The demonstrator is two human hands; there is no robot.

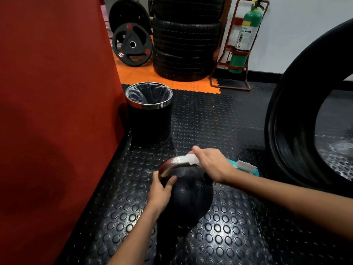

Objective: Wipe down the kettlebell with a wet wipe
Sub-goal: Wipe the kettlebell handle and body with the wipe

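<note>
A black kettlebell (191, 196) with a shiny metal handle stands on the studded rubber floor in the lower middle. My left hand (161, 192) grips its left shoulder, thumb over the base of the handle. My right hand (212, 165) holds a white wet wipe (191, 159) wrapped over the top right of the handle. The part of the wipe under my palm is hidden.
A teal wipe pack (246, 167) lies on the floor behind my right wrist. A black bin (150, 113) with a chrome rim stands by the red wall (57, 111). A large tyre (298, 131) leans at right. Stacked tyres (186, 39), a weight plate (132, 44) and an extinguisher (244, 37) sit at the back.
</note>
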